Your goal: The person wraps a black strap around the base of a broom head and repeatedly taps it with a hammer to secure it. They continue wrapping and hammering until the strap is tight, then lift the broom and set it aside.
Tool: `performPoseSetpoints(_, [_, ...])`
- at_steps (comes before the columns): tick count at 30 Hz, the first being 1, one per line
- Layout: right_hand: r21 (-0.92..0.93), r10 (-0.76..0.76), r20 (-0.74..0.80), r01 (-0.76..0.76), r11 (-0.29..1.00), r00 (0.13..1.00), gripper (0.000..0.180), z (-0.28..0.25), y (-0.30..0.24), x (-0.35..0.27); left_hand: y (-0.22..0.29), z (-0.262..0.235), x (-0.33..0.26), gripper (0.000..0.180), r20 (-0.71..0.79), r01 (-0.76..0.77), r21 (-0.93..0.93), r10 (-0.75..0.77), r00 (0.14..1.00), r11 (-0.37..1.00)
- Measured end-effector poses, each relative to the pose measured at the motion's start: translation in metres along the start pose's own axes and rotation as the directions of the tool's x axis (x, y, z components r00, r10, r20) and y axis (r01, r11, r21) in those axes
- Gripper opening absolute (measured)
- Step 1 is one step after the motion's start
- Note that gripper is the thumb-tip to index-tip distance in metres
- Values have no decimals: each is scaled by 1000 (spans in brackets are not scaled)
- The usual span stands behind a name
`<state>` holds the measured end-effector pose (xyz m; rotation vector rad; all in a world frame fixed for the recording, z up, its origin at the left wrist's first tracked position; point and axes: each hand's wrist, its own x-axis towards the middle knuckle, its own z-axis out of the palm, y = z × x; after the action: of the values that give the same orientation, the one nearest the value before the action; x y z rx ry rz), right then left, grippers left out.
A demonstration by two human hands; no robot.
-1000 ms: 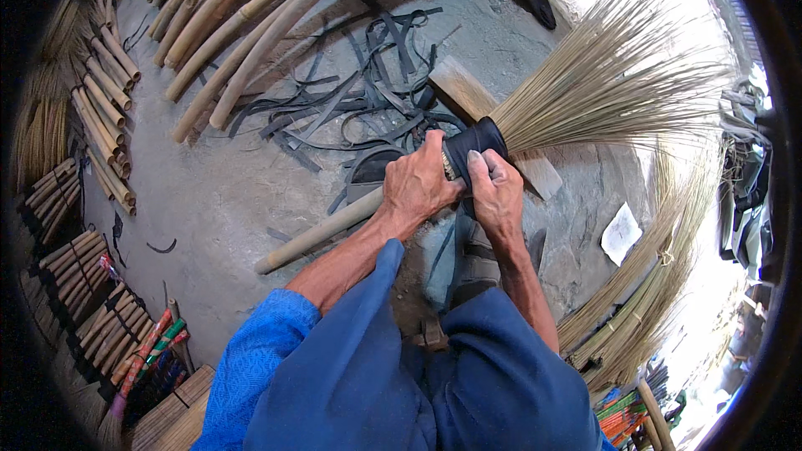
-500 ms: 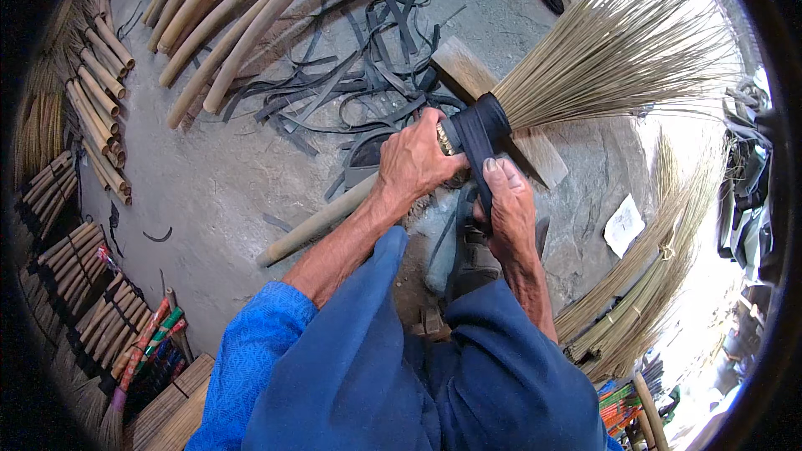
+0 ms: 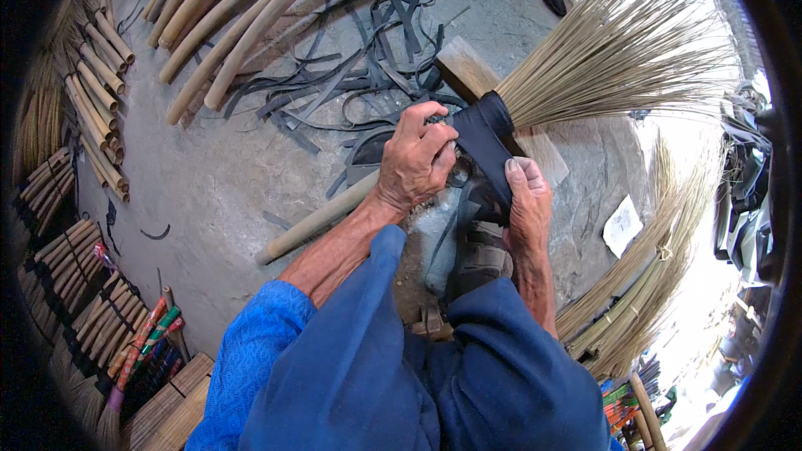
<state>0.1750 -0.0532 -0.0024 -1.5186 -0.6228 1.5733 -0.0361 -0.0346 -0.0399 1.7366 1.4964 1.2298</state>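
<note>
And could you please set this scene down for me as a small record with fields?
Left hand: curled at the end of the black wrap; exact grip hidden
Right hand: pinching a black band stretched from the wrap
Bristles: fanning toward the upper right
Wooden block: partly hidden beneath the bound bristles
Pole: running up to the left hand
Loose strips: black, tangled on the ground
Paper: white sheet, right of the right hand

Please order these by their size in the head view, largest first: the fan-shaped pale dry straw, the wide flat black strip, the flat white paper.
1. Fan-shaped pale dry straw, clearly largest
2. Wide flat black strip
3. Flat white paper
</note>
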Motion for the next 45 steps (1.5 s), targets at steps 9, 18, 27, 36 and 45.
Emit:
performPoseSetpoints(9, [-553, -303, 183, 352, 755, 935, 40, 43, 11, 65, -16, -20, 44, 16, 30, 282, 63, -284, 958, 957])
performPoseSetpoints(18, [-662, -370, 188, 395, 637, 910, 47, 39, -18, 40, 23, -1, 18, 63, 341, 398, 253, -466, 816, 882])
performPoseSetpoints(27, [-237, 81, 140, -46, 970, 987, 35, 27, -36, 2, 12, 9, 32, 61, 429, 359, 278, -449, 784, 891])
performPoseSetpoints(36, [-184, 59, 104, -39, 982, 993, 29, 14, -8, -3, 8, 11, 11, 45, 76, -90, 130, 80, 994, 987])
performPoseSetpoints(45, [-137, -81, 2, 80, 987, 997, 23, -8, -5, 15, 1, 7, 0, 23, 30, -128, 36, 127, 991, 991])
